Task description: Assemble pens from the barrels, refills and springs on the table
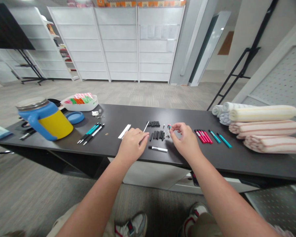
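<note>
My left hand rests knuckles-up on the dark table, fingers curled and closed around a thin white pen part that pokes out toward the far side. My right hand hovers beside it, thumb and forefinger pinched on a tiny part close to several small pen parts. Between the hands lie short black pen caps in two rows. A white pen with a black cap lies just in front of them.
Red pens and teal pens lie right of my right hand; rolled towels are stacked at the far right. To the left are white strips, teal and black pens, a yellow-and-blue jug, a blue lid and a white tray.
</note>
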Tool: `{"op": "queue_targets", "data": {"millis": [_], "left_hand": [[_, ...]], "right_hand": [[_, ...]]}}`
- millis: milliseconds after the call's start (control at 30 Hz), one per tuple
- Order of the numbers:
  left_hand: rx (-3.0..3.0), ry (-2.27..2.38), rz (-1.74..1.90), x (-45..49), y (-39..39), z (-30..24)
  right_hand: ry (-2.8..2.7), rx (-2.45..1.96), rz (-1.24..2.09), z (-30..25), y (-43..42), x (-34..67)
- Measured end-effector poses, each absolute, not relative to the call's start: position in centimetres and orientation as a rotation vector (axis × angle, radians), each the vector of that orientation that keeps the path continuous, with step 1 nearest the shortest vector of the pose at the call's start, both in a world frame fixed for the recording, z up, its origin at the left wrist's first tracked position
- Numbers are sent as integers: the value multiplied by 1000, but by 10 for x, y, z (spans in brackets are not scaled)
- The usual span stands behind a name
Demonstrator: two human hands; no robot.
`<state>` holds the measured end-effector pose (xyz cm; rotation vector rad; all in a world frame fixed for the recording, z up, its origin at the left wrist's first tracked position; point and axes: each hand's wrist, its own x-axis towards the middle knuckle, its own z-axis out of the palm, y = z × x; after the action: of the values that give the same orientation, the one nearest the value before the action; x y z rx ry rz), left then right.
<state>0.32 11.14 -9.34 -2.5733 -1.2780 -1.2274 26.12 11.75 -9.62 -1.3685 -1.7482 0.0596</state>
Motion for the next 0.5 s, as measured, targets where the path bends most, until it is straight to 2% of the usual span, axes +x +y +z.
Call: {"op": "queue_targets", "data": {"millis": [500], "left_hand": [[-2518,-1347,-1207,2,113,-98]], "right_hand": [[-2011,-1357,-131,-98,116,254]]}}
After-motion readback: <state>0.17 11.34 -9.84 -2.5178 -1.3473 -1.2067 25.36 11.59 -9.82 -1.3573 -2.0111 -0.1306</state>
